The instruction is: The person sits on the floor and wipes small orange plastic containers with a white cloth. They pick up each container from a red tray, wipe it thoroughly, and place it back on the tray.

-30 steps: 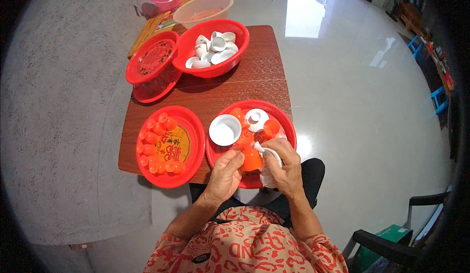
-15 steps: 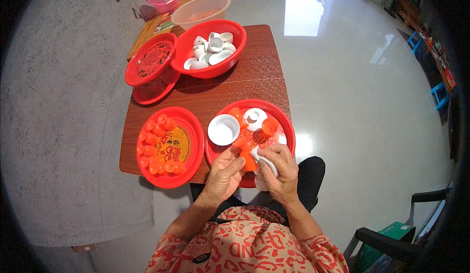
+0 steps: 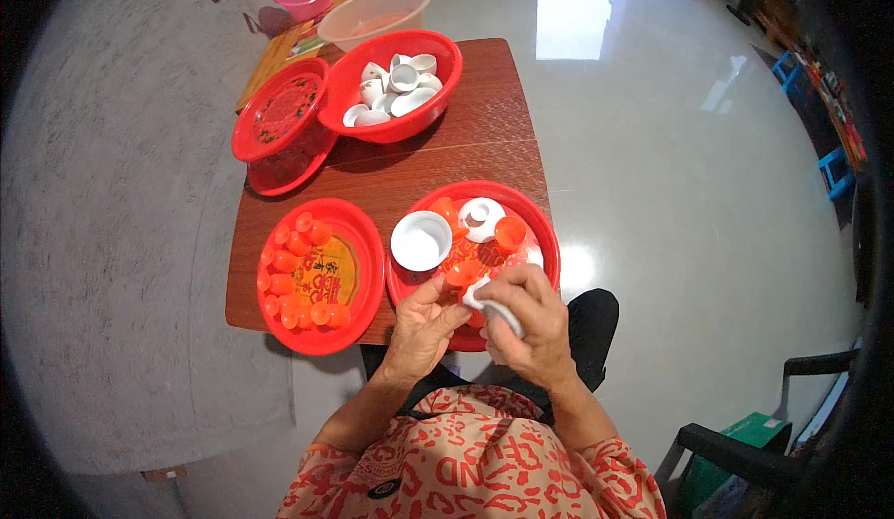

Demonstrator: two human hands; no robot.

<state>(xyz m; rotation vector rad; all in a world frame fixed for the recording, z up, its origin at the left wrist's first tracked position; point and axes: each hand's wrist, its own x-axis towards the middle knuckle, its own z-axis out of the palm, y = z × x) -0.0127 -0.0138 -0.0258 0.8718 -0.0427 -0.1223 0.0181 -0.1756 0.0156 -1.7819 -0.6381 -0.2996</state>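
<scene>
Left grip (image 3: 421, 328) pinching glossy orange cup (image 3: 463, 274), right grip (image 3: 535, 322) clutching crumpled white cloth (image 3: 503, 317), round red tray (image 3: 551, 249)

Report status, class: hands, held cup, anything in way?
Left hand holding orange rounded plastic cup. Right hand, bunched white cloth against it. Round white bowl close ahead, not blocking.

White cloth (image 3: 477, 294) and orange cup (image 3: 462, 273) in hands (image 3: 535, 325)
</scene>
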